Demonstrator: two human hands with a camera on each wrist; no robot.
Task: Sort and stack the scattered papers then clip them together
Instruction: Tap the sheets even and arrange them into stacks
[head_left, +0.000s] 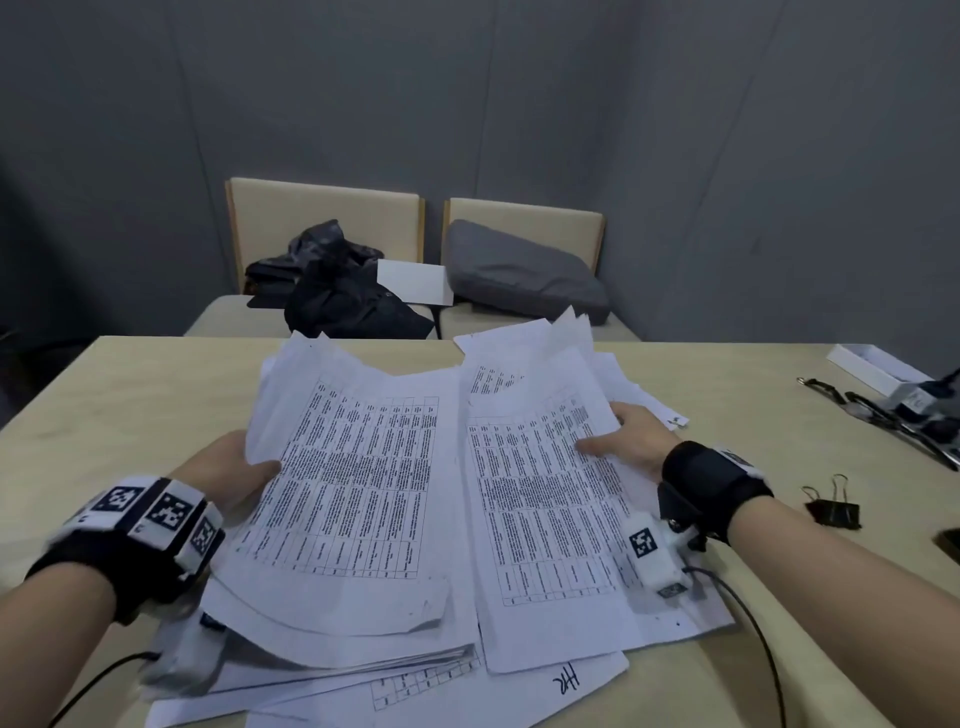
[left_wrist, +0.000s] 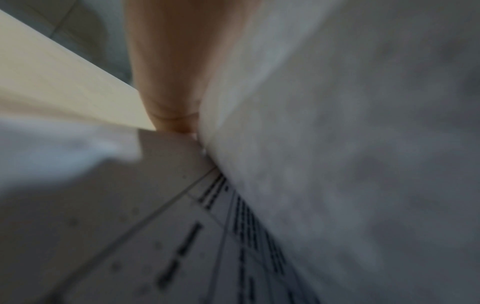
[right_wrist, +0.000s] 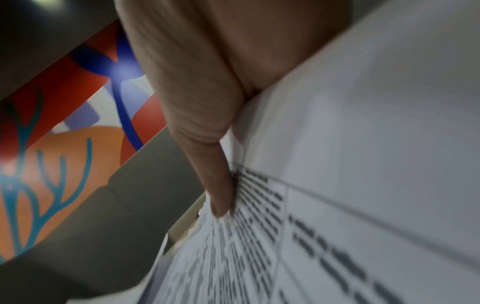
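Observation:
Two bundles of printed sheets are lifted off a loose pile in the middle of the table. My left hand (head_left: 236, 475) grips the left bundle (head_left: 358, 483) at its left edge, thumb on top. My right hand (head_left: 626, 439) grips the right bundle (head_left: 540, 488) at its right edge, thumb pressed on the print. More loose papers (head_left: 415, 686) lie underneath, one marked "HR". In the right wrist view my thumb (right_wrist: 207, 144) lies on the printed sheet (right_wrist: 337, 185). The left wrist view shows a finger (left_wrist: 166, 72) against blurred paper (left_wrist: 337, 144). A black binder clip (head_left: 832, 506) lies to the right.
Light wooden table (head_left: 130, 395). At the far right lie a white box (head_left: 878, 366), a lanyard with dark items (head_left: 883, 415), and a dark object at the edge. Behind the table stand two chairs with dark clothing (head_left: 337, 291), a white card and a grey cushion (head_left: 519, 275).

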